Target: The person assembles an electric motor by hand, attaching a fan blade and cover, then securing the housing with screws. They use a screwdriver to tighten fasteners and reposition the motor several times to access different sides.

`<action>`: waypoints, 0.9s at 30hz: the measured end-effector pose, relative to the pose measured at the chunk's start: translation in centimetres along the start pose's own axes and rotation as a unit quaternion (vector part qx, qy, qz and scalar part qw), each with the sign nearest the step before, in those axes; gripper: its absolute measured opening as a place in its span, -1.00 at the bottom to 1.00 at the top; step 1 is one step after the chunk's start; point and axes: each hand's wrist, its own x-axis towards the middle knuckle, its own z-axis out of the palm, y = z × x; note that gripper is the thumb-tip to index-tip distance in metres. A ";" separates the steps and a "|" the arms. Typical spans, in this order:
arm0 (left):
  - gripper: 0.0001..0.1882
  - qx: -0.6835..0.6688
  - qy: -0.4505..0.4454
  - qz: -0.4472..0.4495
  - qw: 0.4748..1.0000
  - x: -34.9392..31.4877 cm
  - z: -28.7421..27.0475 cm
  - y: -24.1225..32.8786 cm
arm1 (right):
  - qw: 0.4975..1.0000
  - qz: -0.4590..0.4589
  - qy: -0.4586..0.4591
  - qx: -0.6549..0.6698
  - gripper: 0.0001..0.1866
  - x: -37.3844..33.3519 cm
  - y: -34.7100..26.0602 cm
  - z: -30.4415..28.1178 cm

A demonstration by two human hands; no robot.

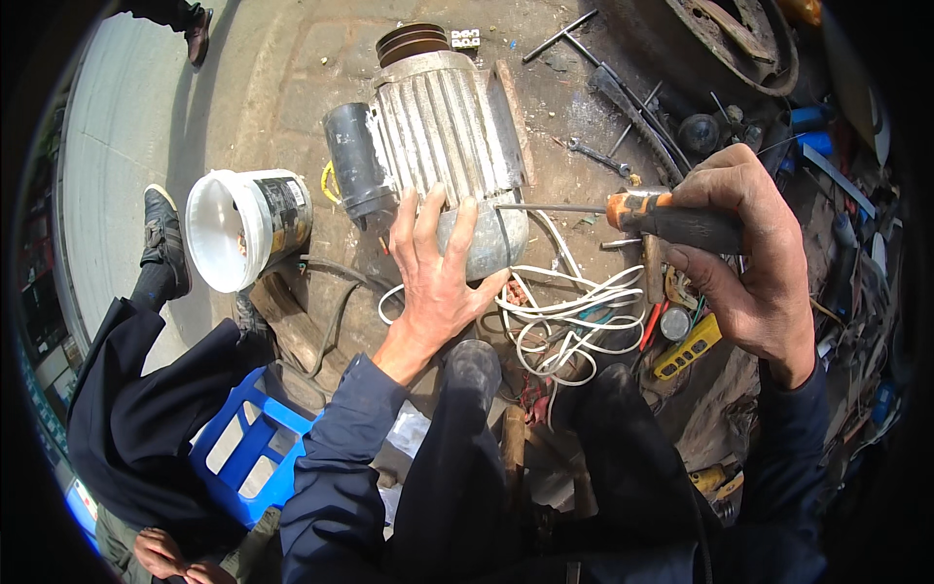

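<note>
Left hand (pixel 435 282): fingers spread flat on the grey ribbed metal electric motor (pixel 448 146), seemingly to steady it on the ground.
Right hand (pixel 744 248): fingers clamped round the orange-and-black handled screwdriver (pixel 647 216); its thin shaft runs level toward the motor's end, beside the left fingertips.
Below the fingers: loose white wires (pixel 569 316).
Left of the left fingers: white plastic bucket (pixel 243 229) on its side.
Beyond the right fingers: scattered wrenches (pixel 598 156).
</note>
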 end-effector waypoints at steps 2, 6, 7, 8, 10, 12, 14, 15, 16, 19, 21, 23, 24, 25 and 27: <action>0.10 -0.002 -0.001 0.004 1.000 0.1 0.1 0.1 | 1.000 -0.007 0.009 0.013 -0.58 0.5 -0.1 0.0; 0.08 -0.010 0.011 0.009 1.000 0.6 0.2 0.5 | 0.990 0.114 0.048 0.068 -0.60 -0.4 0.0 0.4; 0.08 -0.014 0.016 0.017 1.000 0.7 0.1 0.6 | 0.998 0.052 0.047 0.006 -0.60 -0.9 0.7 0.3; 0.08 -0.014 0.016 0.021 1.000 0.7 0.0 0.7 | 0.996 0.070 0.038 0.030 -0.59 -1.7 1.4 -0.1; 0.09 -0.014 -0.001 0.010 1.000 0.8 0.0 0.7 | 0.979 0.142 0.104 0.103 -0.63 -4.2 3.1 -0.9; 0.05 -0.022 -0.012 0.009 1.000 0.4 -0.2 0.4 | 0.937 0.226 0.227 0.139 -0.68 -7.6 6.1 -1.8; -0.02 -0.067 0.003 -0.001 0.998 -0.5 -0.7 -0.1 | 0.888 0.320 0.295 0.150 -0.63 -11.6 10.6 -2.8; -0.05 -0.089 0.007 -0.024 0.996 -0.9 -0.9 -0.6 | 0.848 0.393 0.320 0.155 -0.62 -14.1 12.7 -2.6; -0.19 -0.118 0.039 -0.056 0.991 -1.6 -1.1 -1.2 | 0.808 0.397 0.384 0.206 -0.60 -16.5 15.2 -1.0; -0.55 -0.241 0.137 -0.252 0.927 -3.9 -1.0 -3.2 | 0.730 0.483 0.363 0.319 -0.60 -25.2 19.2 2.4; -0.63 -0.361 0.177 -0.430 0.808 -4.7 -0.6 -6.3 | 0.727 0.530 0.336 0.277 -0.71 -29.3 20.5 5.2; -0.70 -0.540 0.226 -0.494 0.643 -5.3 0.3 -9.4 | 0.764 0.544 0.301 0.172 -0.75 -30.9 20.8 7.5; -0.69 -0.566 0.213 -0.515 0.608 -5.4 1.0 -11.2 | 0.814 0.531 0.229 0.054 -0.76 -31.0 20.3 7.6; -0.66 -0.616 0.197 -0.506 0.571 -5.4 1.8 -13.0 | 0.823 0.543 0.162 -0.038 -0.76 -30.3 19.6 7.6; -0.62 -0.600 0.194 -0.535 0.562 -5.4 3.6 -16.0 | 0.854 0.412 0.112 -0.299 -0.75 -26.9 17.7 7.4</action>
